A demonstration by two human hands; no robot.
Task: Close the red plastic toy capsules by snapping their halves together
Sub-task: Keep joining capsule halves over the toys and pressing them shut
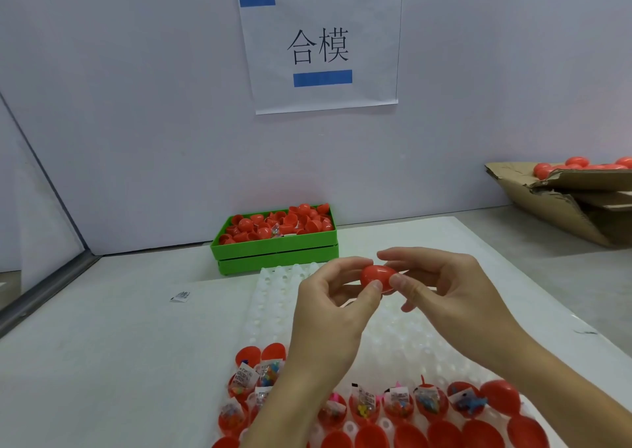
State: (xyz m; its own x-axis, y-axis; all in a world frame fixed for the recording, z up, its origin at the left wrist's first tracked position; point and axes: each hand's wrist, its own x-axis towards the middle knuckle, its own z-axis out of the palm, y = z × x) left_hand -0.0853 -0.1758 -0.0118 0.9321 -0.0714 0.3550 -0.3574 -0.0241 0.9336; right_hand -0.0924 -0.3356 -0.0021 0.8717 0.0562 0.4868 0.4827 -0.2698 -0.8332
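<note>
I see red capsule (378, 278) pinched between left hand (333, 307) and right hand (441, 287), above white tray (273, 297). Looks light, smooth, slippy — I squeeze both ends.

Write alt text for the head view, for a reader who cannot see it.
Two bare hands, left hand and right hand, pinch a red capsule between fingertips above a white moulded tray. Open capsule halves with small packets sit in the tray's near rows; a green crate of red halves stands by the wall, under a paper sign.
</note>
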